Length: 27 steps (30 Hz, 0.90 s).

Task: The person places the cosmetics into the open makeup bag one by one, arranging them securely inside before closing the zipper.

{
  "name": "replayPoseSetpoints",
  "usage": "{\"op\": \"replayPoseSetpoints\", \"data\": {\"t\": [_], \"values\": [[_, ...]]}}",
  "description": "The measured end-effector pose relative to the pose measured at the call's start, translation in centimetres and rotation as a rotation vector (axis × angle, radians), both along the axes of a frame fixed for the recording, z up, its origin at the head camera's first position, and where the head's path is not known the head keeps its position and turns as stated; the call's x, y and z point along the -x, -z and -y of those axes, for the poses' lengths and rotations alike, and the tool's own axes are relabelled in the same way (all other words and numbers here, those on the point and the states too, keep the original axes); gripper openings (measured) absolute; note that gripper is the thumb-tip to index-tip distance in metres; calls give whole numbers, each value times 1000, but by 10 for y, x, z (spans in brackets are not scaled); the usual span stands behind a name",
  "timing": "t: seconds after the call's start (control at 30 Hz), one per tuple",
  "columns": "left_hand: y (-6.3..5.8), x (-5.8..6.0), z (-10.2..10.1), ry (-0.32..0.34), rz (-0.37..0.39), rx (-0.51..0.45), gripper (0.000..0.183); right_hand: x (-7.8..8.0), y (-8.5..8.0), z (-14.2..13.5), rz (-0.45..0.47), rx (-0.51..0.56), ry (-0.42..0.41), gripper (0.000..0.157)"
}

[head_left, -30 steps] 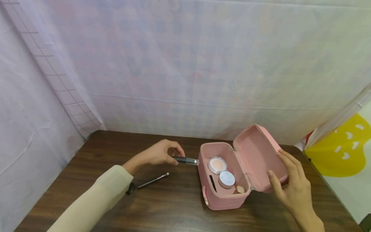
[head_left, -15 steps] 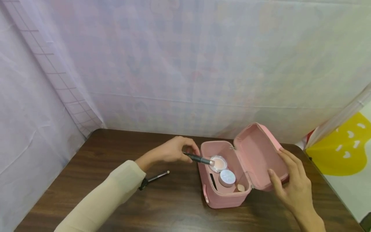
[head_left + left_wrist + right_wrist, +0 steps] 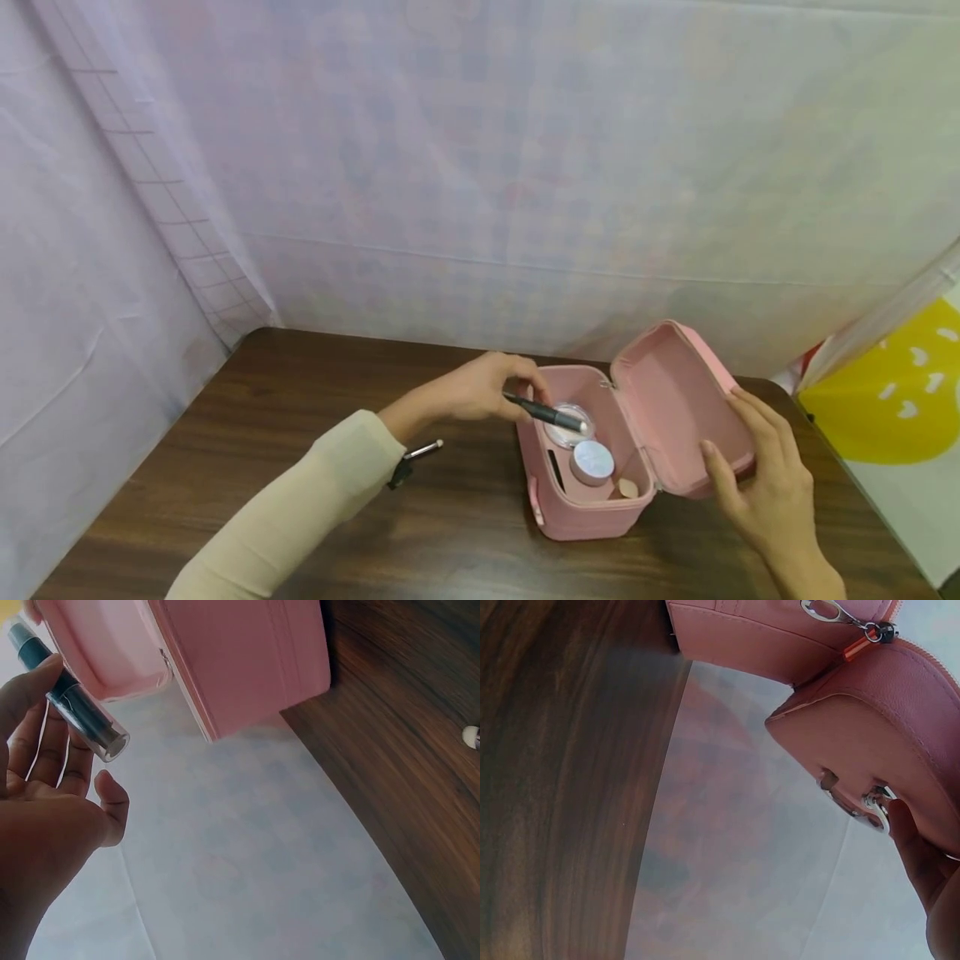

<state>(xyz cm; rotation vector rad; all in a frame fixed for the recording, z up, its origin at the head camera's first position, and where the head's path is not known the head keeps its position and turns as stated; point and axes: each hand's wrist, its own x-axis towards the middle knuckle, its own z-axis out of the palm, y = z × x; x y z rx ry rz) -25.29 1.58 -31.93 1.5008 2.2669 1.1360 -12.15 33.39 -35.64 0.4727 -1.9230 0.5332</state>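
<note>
I see the left hand [image 3: 480, 387] pinching a clear-capped tube [image 3: 553, 414] over the leathery case [image 3: 588, 522], right hand [image 3: 772, 479] gripping its lid [image 3: 675, 408].

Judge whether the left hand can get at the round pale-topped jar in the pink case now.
Probably yes: the case is open and nothing covers the jar, but the left hand holds a clear-capped cosmetic stick.

Cream left sleeve [image 3: 300, 504], pale broad cuff [image 3: 365, 437], small black fitting [image 3: 401, 476] beside it

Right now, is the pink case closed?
No, its lid is tipped open, and the right hand grips the lid's edge.
</note>
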Motion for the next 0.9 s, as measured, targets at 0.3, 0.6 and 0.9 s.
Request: {"op": "replayPoseSetpoints", "data": {"t": [0.3, 0.6, 0.9], "values": [[1, -1, -22, 28, -122, 106, 25, -2, -4, 6, -3, -8, 0, 65], [12, 3, -44, 72, -172, 209, 26, -5, -9, 13, 0, -23, 3, 66], [17, 0, -62, 159, -209, 266, 30, -6, -9, 12, 0, -21, 6, 66]]}}
